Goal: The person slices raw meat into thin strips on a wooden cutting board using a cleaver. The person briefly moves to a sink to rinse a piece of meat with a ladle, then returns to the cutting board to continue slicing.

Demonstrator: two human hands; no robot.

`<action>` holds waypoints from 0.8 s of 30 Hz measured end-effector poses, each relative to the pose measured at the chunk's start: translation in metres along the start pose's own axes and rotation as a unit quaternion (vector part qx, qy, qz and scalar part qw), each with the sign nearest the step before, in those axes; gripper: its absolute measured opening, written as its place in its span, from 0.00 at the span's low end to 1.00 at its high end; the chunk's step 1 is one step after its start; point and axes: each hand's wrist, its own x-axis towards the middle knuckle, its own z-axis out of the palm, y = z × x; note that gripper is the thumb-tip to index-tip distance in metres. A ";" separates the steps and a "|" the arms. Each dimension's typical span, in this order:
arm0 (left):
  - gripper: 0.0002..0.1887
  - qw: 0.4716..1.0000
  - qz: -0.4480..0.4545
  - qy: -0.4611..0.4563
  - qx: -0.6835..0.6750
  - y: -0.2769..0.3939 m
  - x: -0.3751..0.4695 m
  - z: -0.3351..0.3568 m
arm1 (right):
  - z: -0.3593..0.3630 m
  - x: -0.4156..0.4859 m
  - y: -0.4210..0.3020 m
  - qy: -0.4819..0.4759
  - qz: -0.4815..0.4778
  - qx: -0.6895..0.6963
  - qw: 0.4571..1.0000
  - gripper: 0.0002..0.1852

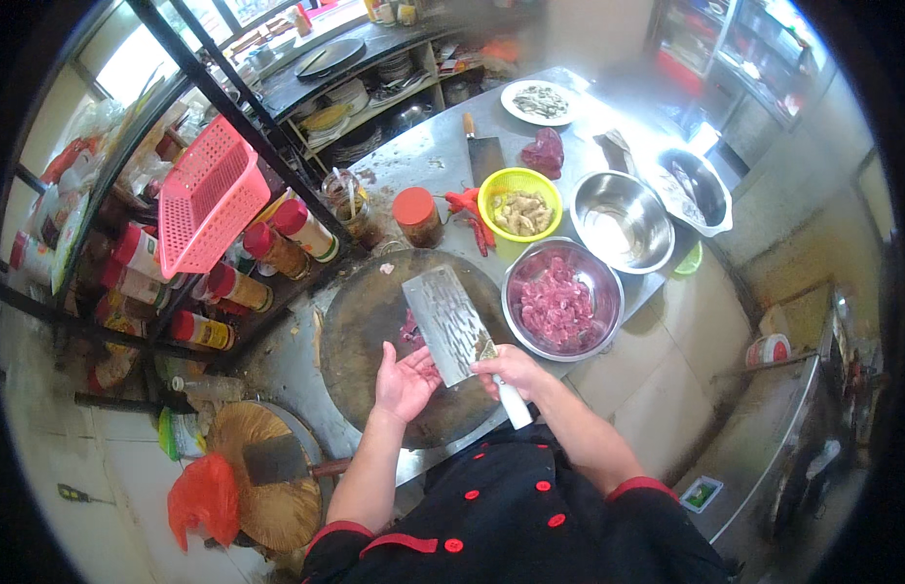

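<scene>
My right hand [512, 372] is closed around the lower blade and white handle of a meat cleaver [448, 321], whose blade lies over a round wooden chopping block [364, 379]. Palm up and fingers apart, my left hand [407, 383] is beside the blade's left edge, its fingertips partly behind it. Some cut raw red meat [410, 330] shows on the block, partly hidden by the cleaver. A steel bowl [509, 321] of raw meat pieces [558, 303] stands right of the block.
Beyond the block are a red-lidded jar [416, 208], red chillies [463, 201], a yellow basket [519, 174] of ginger, a second cleaver [485, 157], a meat chunk [543, 153] and an empty steel bowl [622, 219]. A black rack [197, 66] with a pink basket [207, 197] borders the left.
</scene>
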 end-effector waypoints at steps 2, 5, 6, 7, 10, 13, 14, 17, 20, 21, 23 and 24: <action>0.39 1.000 -0.015 0.001 0.007 0.005 0.001 -0.010 | -0.008 -0.017 0.001 0.040 -0.012 -0.030 0.999 0.10; 0.32 0.999 0.049 -0.007 0.020 0.020 0.014 -0.027 | -0.022 -0.050 0.004 0.130 -0.040 -0.134 0.982 0.08; 0.27 0.978 0.121 -0.036 0.169 0.030 0.021 -0.032 | -0.025 -0.059 0.007 0.146 -0.050 -0.127 0.980 0.07; 0.22 0.924 0.213 0.074 0.308 0.033 0.032 -0.037 | -0.029 -0.069 0.011 0.169 -0.040 -0.141 0.975 0.07; 0.22 0.740 0.321 0.147 0.572 0.040 0.057 -0.049 | -0.034 -0.084 0.028 0.197 -0.006 -0.174 0.965 0.07; 0.30 0.521 0.343 0.065 0.779 0.038 0.070 -0.055 | -0.031 -0.079 0.048 0.199 0.015 -0.138 0.970 0.08; 0.30 0.517 0.350 0.046 0.780 0.033 0.070 -0.055 | -0.029 -0.074 0.053 0.188 0.007 -0.136 0.973 0.09; 0.32 0.522 0.338 0.029 0.782 0.004 0.060 -0.053 | -0.015 -0.046 0.063 0.147 0.032 -0.057 0.987 0.09; 0.31 0.546 0.391 0.130 0.729 -0.039 0.046 -0.048 | 0.009 -0.019 0.060 0.085 0.001 -0.171 0.982 0.09; 0.29 0.565 0.407 0.193 0.691 -0.052 0.043 -0.045 | 0.018 -0.013 0.056 0.068 0.001 -0.184 0.981 0.09; 0.21 0.542 0.415 0.322 0.656 -0.060 0.040 -0.037 | 0.032 -0.013 0.044 0.012 0.016 -0.218 0.976 0.08; 0.21 0.526 0.436 0.350 0.642 -0.061 0.037 -0.030 | 0.035 -0.017 0.034 0.013 -0.016 -0.283 0.959 0.08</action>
